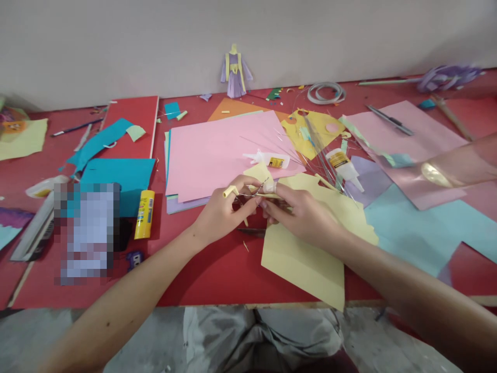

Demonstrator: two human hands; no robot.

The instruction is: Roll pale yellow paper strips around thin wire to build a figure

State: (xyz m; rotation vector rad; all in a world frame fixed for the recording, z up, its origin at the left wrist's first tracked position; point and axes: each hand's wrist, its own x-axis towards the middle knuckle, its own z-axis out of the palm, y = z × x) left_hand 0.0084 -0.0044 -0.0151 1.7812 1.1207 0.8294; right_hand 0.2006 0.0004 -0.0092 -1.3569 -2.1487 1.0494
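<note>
Both my hands meet over the front of the red table, fingers pinched together. A small figure of twisted wire (265, 182) with rolled yellow paper tubes (230, 192) is held between them. My left hand (229, 207) grips it from the left, one tube poking out above the knuckles. From the right, my right hand (297, 204) pinches the same figure; a pale wrap circles one finger. The fingers hide much of it. Beneath my right hand lies a cut sheet of yellow paper (303, 264). Scissors (251, 232), partly covered, rest just below the fingers.
Pink paper sheets (217, 155) are stacked behind my hands, with a glue bottle (272, 159) on top. A second glue bottle (345, 168) lies to the right among loose wires. A glue stick (144, 215) stands left. A paper doll (234, 75) leans on the wall. Another person's arm (462, 160) reaches in at right.
</note>
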